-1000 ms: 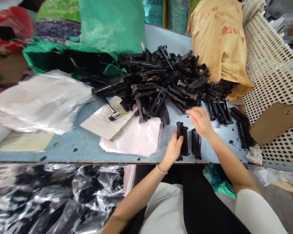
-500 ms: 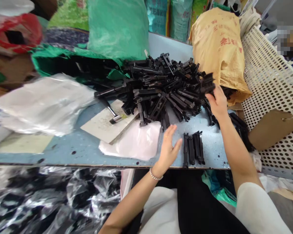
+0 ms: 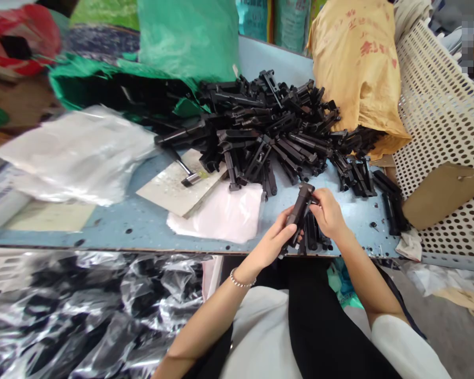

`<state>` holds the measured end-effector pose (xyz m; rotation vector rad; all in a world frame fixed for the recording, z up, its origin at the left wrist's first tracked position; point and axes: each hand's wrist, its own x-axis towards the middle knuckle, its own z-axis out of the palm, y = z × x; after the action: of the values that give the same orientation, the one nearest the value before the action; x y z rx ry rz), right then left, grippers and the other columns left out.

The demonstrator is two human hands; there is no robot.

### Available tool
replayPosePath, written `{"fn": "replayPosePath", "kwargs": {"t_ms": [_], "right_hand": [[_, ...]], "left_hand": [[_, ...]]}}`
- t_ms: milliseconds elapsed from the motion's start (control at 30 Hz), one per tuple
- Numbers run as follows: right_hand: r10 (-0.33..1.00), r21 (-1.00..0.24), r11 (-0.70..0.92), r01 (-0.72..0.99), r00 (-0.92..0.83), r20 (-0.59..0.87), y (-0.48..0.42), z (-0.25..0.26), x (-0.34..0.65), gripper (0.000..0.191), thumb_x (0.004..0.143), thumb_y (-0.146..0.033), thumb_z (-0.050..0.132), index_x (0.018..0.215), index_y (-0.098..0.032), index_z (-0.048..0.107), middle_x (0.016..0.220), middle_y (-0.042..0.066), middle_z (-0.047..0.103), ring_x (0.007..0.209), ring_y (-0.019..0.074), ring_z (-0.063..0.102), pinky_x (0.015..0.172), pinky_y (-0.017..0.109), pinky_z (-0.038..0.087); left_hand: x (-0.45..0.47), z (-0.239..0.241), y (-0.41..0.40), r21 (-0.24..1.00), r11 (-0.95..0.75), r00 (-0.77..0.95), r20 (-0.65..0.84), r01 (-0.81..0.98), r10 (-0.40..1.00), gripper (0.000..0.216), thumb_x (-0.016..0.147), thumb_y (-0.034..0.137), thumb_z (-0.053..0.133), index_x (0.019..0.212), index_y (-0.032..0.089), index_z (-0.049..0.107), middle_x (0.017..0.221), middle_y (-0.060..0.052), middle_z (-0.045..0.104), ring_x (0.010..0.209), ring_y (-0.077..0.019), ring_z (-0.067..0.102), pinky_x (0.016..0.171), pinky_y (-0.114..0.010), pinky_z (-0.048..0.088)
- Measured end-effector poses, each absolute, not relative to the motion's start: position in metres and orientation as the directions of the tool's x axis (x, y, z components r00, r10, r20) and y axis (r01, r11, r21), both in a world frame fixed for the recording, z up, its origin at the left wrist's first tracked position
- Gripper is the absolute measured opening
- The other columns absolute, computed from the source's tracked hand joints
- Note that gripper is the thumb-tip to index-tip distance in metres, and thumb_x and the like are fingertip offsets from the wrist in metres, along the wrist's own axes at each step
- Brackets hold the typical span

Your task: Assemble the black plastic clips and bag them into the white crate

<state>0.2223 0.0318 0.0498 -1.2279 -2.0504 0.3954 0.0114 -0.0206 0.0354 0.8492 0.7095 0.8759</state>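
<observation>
Both my hands are on one long black plastic part [image 3: 300, 208], held tilted near the table's front edge. My left hand [image 3: 274, 237] is closed around its lower half, thumb on top. Fingers of my right hand [image 3: 328, 213] pinch at its upper end from the right; the exact grip is partly hidden. Just beneath and behind it, several similar black parts [image 3: 311, 234] lie side by side on the blue table [image 3: 150, 223], partly covered by my hands. Farther back spreads a big heap of the same black parts [image 3: 260, 131].
A brush [image 3: 190, 179] rests on a pale board [image 3: 161, 192] beside white sheets [image 3: 221, 218]. Green [image 3: 189, 42] and yellow [image 3: 357, 63] sacks stand behind. At right is a perforated white basket [image 3: 438, 105]. Plastic-wrapped black items [image 3: 102, 310] lie below the table edge.
My right hand has come from the heap's right side toward the front with a black part. My left hand, open before, has closed on that part. The view has shifted slightly.
</observation>
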Motion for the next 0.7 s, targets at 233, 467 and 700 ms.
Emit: {"fn": "replayPosePath", "kwargs": {"t_ms": [233,467,700], "right_hand": [[0.909,-0.639,0.412,0.65,-0.251,0.331,0.028,0.052,0.213,0.044,0.109,-0.046,0.029,0.086,-0.022,0.059,0.078,0.004,0.061,0.074,0.0207,0.057,0.071,0.036,0.047],[0.797,-0.404,0.599,0.692,-0.464,0.387,-0.023,0.024,0.201,0.036,0.106,-0.048,0.043,0.096,-0.019,0.062,0.087,0.008,0.065,0.079,0.023,0.055,0.071,0.037,0.041],[0.684,-0.173,0.723,0.669,-0.655,0.321,-0.006,0.027,0.202,0.031,0.105,-0.032,0.047,0.081,-0.02,0.062,0.08,0.006,0.064,0.08,0.0222,0.052,0.075,0.038,0.039]], "left_hand": [[0.016,0.033,-0.033,0.996,0.051,0.336,-0.074,0.078,0.939,0.07,0.1,0.052,0.052,0.157,0.018,0.03,0.147,-0.018,0.054,0.125,-0.0333,0.061,0.112,-0.053,0.045],[0.021,0.022,-0.022,0.993,0.051,0.111,-0.04,-0.102,0.993,0.06,0.104,0.055,0.042,0.153,0.022,0.035,0.156,-0.013,0.046,0.145,-0.028,0.046,0.121,-0.044,0.039],[0.019,-0.006,-0.009,0.96,0.196,-0.003,-0.2,-0.199,0.98,0.046,0.1,0.049,0.054,0.136,0.02,0.05,0.103,-0.007,0.07,0.095,-0.0232,0.071,0.09,-0.041,0.059]]}}
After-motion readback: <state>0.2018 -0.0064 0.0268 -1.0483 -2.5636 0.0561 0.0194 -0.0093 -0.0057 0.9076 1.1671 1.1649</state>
